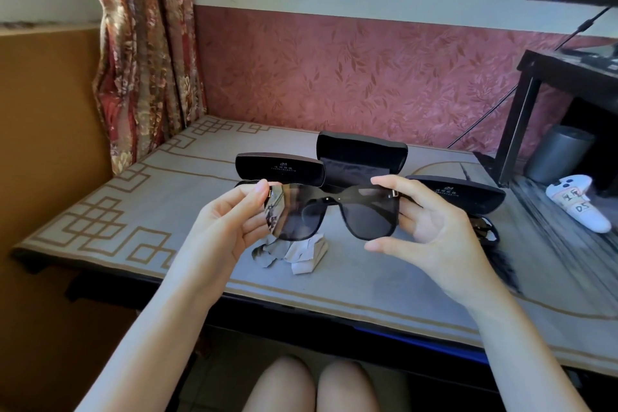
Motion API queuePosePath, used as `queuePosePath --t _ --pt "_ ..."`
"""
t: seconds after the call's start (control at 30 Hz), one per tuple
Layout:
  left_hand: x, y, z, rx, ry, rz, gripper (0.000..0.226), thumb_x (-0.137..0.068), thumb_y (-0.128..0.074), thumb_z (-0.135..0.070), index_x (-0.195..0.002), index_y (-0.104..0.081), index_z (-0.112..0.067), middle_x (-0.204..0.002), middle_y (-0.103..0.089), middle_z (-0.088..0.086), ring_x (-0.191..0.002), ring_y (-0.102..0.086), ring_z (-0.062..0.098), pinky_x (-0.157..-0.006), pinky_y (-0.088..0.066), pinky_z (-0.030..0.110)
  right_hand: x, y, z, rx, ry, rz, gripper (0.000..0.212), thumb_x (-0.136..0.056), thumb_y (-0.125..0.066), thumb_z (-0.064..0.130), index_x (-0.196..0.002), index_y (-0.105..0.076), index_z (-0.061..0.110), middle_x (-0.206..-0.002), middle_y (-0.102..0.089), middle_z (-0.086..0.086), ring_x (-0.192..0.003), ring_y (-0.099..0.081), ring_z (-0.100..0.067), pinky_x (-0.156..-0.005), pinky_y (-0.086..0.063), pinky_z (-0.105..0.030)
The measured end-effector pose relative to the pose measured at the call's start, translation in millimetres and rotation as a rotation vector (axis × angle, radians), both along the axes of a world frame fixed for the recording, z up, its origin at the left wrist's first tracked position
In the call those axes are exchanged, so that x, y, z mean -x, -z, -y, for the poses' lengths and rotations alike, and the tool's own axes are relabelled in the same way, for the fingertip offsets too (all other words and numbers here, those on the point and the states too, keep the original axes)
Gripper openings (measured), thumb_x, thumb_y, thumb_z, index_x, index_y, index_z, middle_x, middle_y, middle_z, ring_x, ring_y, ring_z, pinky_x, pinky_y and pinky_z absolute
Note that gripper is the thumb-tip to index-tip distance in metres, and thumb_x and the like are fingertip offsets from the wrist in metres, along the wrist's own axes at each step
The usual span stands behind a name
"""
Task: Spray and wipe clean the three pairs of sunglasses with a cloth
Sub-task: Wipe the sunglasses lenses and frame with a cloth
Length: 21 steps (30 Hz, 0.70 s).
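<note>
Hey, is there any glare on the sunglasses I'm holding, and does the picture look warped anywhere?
Head view: the sunglasses show a bright reflection on the lens by the left hand; the lens by the right hand is evenly dark. Head view: wide-angle bending tilts the black stand at the right edge.

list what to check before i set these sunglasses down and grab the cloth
1. Grip: sunglasses held at both ends by left hand and right hand: ok.
2. Reach: cloth lies on the table just below them: ok.
3. Supplies: spray bottle in sight: not ok, none shows.
4. Result: lenses free of smears: cannot tell, reflections hide it.
5. Space: bare table beside the cloth for setting down: ok.
</note>
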<state>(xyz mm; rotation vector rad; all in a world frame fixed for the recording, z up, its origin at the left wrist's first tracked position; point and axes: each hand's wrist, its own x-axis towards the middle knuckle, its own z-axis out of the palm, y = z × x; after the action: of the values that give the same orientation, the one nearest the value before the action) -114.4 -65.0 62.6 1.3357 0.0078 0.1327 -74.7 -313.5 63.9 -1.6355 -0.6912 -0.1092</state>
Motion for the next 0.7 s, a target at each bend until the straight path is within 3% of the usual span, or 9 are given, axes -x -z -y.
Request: queuePosePath --t 0.17,0.33,0.47,0.6,0.7 --pt "1.3 1.7 2.4 -0.183 -0.077 0.071 0.028 -0.088 -0.059 -0.041 -0.102 -0.075 -0.023 -0.108 -0.073 -0.001 -0.107 -0.063 0.012 -0.102 -0.041 0.034 0.3 1.9 -1.1 -0.021 -0.002 -0.048 0.066 -0.06 -0.079 -0.001 -0.12 -0.06 0.019 -0.114 -0.068 0.007 -0.112 -0.063 -0.016 -0.101 -0.046 -0.026" --pt "1.9 6.6 4.6 -0.081 -0.022 0.009 0.034 -0.086 -0.054 -0.036 -0.108 -0.071 -0.017 -0.106 -0.073 0.01 -0.097 -0.069 0.023 -0.092 -0.054 0.035 1.4 3.8 -0.3 0.023 0.017 -0.046 0.067 -0.06 -0.081 0.002 -0.12 -0.059 0.02 -0.116 -0.068 0.007 -0.112 -0.063 -0.018 -0.108 -0.044 -0.039" --pt "2.2 8.1 5.4 -0.046 -0.021 -0.015 0.034 -0.085 -0.054 -0.035 -0.109 -0.071 -0.017 -0.103 -0.074 0.012 -0.096 -0.071 0.027 -0.092 -0.056 0.036 -1.9 11.0 0.1 0.031 0.003 -0.071 0.067 -0.061 -0.082 0.0 -0.12 -0.06 0.025 -0.118 -0.067 0.003 -0.112 -0.063 -0.02 -0.111 -0.038 -0.049" --pt "4.0 12.3 3.9 -0.037 -0.002 -0.03 0.033 -0.085 -0.054 -0.038 -0.109 -0.074 -0.026 -0.113 -0.069 0.019 -0.103 -0.067 0.034 -0.098 -0.051 0.043 -2.3 17.8 -1.9 0.024 -0.013 -0.1 0.068 -0.062 -0.083 0.001 -0.121 -0.06 0.024 -0.12 -0.067 0.0 -0.112 -0.063 -0.019 -0.112 -0.037 -0.049" --pt "5.9 17.6 2.1 -0.022 -0.05 -0.014 0.032 -0.086 -0.053 -0.034 -0.107 -0.073 -0.022 -0.102 -0.075 0.012 -0.092 -0.072 0.023 -0.082 -0.058 0.027 -2.9 22.8 -5.0 0.078 -0.059 -0.135 0.073 -0.064 -0.083 0.01 -0.129 -0.053 0.025 -0.126 -0.064 0.009 -0.117 -0.06 -0.015 -0.113 -0.036 -0.04"
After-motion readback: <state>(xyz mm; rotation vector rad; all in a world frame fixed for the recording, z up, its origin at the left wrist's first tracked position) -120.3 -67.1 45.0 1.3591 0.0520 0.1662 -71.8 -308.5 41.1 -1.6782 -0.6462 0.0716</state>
